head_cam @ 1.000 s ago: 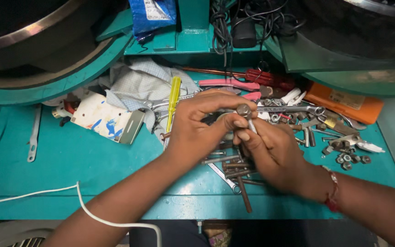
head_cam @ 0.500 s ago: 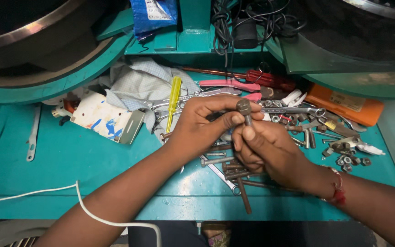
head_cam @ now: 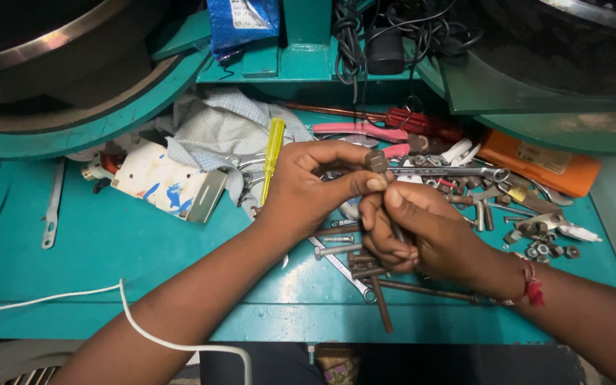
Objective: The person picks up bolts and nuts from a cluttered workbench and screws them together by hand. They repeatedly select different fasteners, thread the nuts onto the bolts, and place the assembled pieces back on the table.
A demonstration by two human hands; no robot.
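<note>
A dark grey steel bolt with a hexagonal head (head_cam: 376, 161) stands roughly upright above the middle of the teal bench. Its head pokes out at the top, pinched at thumb and fingertip; the shank (head_cam: 397, 232) runs down and is mostly hidden inside a closed fist, so its thread cannot be made out.

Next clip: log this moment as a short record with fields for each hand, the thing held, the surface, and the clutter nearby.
left hand: left hand pinches the hex head of a bolt with fingertips
right hand: right hand is closed round the bolt's shaft, below the left fingertips
held thing: bolt, upright, head on top, shaft mostly hidden
surface: teal workbench
under the hands: loose long bolts, wrench
behind: yellow-handled screwdriver, pink-handled pliers, cloth
right side: nuts, orange box
front: white cable
</note>
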